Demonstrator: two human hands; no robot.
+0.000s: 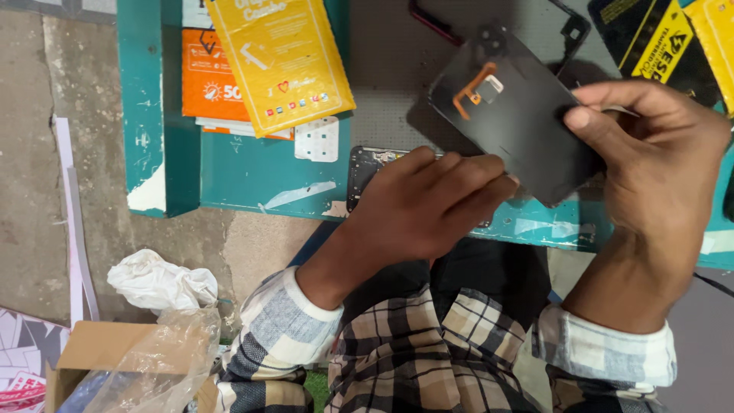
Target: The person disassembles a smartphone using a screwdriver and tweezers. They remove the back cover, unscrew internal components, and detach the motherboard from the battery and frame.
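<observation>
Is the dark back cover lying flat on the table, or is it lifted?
Lifted. Both hands hold the back cover tilted above the table: right hand at its right edge, left hand at its lower edge.

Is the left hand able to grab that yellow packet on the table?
Probably yes. The left hand rests on a phone at the table's near edge, and the yellow packet lies just beyond it, uncovered on top of an orange packet. Nothing stands between them.

A small phone repair stall: a worn teal workbench holds an opened phone, a detached back cover, and yellow and orange accessory packets, above a bare concrete floor.
</observation>
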